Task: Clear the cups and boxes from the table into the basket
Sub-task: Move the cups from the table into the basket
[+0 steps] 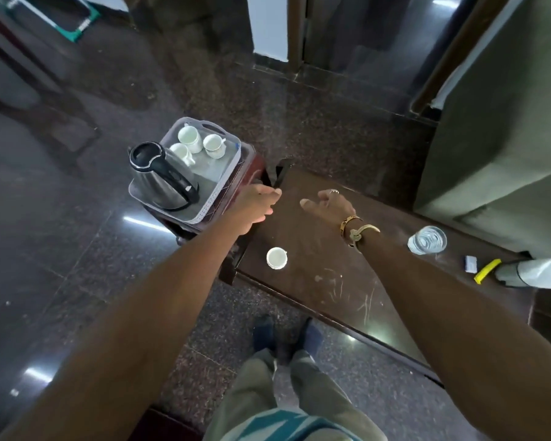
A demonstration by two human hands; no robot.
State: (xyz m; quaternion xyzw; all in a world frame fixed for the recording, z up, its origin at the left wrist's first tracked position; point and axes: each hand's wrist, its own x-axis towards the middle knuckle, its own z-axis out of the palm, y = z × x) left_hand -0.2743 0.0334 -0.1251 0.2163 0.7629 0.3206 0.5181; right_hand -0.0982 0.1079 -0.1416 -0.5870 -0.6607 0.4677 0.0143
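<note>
white cup (pixel 276 258) on the table (pixel 318 262) short of both grips; right grip (pixel 330 203) spread empty, left grip (pixel 255 206) unclear

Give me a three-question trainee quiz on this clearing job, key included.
1. How many white cups sit in the basket?
2. True or false: the kettle stands on the table.
3. Which thing on the table has yet to go into the basket? A) the lone white cup B) a plate C) a spoon
Key: 1) three; 2) false, it stands in the basket; 3) A.
</note>
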